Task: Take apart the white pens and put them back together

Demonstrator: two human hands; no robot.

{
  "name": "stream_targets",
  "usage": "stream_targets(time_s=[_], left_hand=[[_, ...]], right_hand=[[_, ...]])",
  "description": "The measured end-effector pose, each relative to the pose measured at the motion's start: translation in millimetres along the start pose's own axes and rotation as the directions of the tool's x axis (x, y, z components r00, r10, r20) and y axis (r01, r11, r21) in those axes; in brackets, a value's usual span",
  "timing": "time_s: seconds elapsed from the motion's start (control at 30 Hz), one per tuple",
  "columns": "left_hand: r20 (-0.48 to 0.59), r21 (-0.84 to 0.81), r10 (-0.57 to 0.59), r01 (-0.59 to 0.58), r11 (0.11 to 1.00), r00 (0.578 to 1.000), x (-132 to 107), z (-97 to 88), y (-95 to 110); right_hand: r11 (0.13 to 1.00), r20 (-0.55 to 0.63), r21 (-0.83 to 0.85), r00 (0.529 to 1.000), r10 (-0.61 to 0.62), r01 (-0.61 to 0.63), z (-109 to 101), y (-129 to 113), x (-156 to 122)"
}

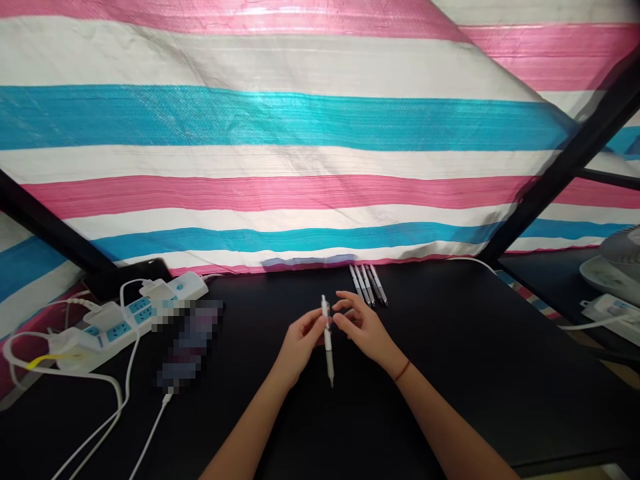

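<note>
A white pen (328, 341) with a greyish lower barrel is held nearly upright over the desk, its tip pointing down. My left hand (303, 340) pinches it near its upper half between thumb and fingers. Just right of the pen, my right hand (365, 325) has its fingers curved and apart, with a gap between thumb and forefinger; nothing shows in it. Beyond that hand, several white and grey pens (367, 285) lie side by side on the black desk (450, 373).
A white power strip (145, 320) with plugs and cables runs along the left. Beside it lies a blurred-out phone (193, 343) on a white charging cable (150, 437). A striped sheet (320, 133) hangs behind the desk. A white fan (620, 267) stands at far right.
</note>
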State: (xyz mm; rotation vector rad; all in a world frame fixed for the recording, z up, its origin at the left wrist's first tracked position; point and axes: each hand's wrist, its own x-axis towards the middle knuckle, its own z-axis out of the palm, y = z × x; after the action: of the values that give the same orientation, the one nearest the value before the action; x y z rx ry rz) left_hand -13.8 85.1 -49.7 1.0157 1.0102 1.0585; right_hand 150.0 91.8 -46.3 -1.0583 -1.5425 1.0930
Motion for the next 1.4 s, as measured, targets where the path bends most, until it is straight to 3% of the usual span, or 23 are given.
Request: stream_targets(time_s=[0.27,0.43,0.63,0.73,0.93,1.17,1.4], left_hand=[[0.131,0.051,-0.065,0.059,0.997,0.989,-6.9,14.3,-1.8],[0.142,0.088,-0.042,0.029,0.996,0.989,-7.1,13.4,-0.5],[0.252,0.165,-0.085,0.044,0.985,0.964,-9.2,9.7,-3.8],[0.274,0.237,-0.078,0.011,0.972,0.959,-9.7,8.6,-6.8],[0.284,0.295,-0.102,0.015,0.956,0.953,-9.6,10.6,-7.8],[0.268,0.299,-0.008,-0.075,0.951,0.963,-9.0,13.6,-5.8],[0.255,0.356,-0.013,-0.081,0.931,0.967,-9.0,14.9,-6.4]], right_hand=[[0.996,-0.037,0.09,0.999,-0.011,0.014,-5.6,3.3,3.8],[0.99,0.068,0.139,0.997,0.022,-0.031,-5.2,3.6,2.9],[0.995,-0.053,0.093,0.998,0.043,-0.038,-8.8,5.5,4.0],[0.995,-0.051,0.077,0.997,0.062,-0.058,-8.7,6.6,4.8],[0.99,-0.064,0.128,0.996,0.066,-0.058,-6.7,6.6,4.7],[0.967,-0.032,0.243,0.996,0.083,-0.073,-10.4,3.8,5.6],[0.952,-0.008,0.288,0.994,0.113,-0.106,-13.4,-0.7,4.4]])
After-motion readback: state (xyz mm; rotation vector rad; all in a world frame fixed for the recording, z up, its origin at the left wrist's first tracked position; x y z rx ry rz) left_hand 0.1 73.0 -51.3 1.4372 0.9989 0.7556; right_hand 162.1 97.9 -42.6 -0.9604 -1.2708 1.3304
